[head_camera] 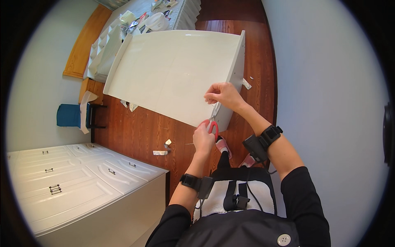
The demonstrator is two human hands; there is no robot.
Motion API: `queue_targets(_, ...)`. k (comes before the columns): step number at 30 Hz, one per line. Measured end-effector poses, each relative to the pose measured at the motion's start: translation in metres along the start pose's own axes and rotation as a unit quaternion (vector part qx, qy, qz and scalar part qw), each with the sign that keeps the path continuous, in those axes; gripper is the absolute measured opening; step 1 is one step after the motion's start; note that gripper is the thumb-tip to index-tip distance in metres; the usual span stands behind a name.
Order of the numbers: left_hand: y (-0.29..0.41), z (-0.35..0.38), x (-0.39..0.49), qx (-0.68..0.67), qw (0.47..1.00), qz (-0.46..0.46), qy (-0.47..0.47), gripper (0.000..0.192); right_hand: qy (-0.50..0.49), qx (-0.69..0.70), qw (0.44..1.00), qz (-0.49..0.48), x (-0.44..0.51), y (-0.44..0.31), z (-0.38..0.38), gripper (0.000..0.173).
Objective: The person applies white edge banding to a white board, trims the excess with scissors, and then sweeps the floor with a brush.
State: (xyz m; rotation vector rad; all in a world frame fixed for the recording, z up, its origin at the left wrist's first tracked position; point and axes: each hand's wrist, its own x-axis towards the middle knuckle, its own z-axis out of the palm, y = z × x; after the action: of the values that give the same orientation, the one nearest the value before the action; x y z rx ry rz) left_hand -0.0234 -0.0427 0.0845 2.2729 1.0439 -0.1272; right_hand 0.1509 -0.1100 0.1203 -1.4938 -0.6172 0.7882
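My left hand (204, 139) grips a pair of red-handled scissors (212, 123), whose blades point up towards my other hand at the near right corner of a large white panel (172, 68). Just above the blades is my right hand (224, 96), its thumb and fingertips drawn together. A thin, pale strand or strip (216, 108) shows between that hand and the scissors; whether the fingertips pinch it cannot be told. The panel has raised edges on its left and right sides, and small holes dot the right side board (235, 77).
White cabinets (92, 173) fill the lower left. A blue chair (68, 115) stands by the left wall. Paper scraps (160, 152) lie on the wooden floor (135, 129). Behind the panel, a bed (182, 15) bears a white bucket (156, 21) and small items. A wall runs along the right.
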Motion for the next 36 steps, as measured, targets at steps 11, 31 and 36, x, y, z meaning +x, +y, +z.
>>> queue_targets(11, -0.007, 0.009, -0.004, -0.011, 0.993, 0.074, 0.094, 0.024, 0.012, 0.027, 0.999, -0.012, 0.007, 0.000, -0.003, 0.014)
queue_targets(31, -0.010, 0.010, 0.011, 0.025, 0.994, 0.097, 0.035, 0.045, 0.034, 0.052, 0.997, -0.037, 0.003, -0.015, -0.018, 0.016)
queue_targets(36, 0.010, 0.009, 0.019, -0.032, 0.999, 0.031, 0.001, 0.044, 0.032, 0.049, 0.998, -0.035, 0.003, -0.017, -0.017, 0.015)
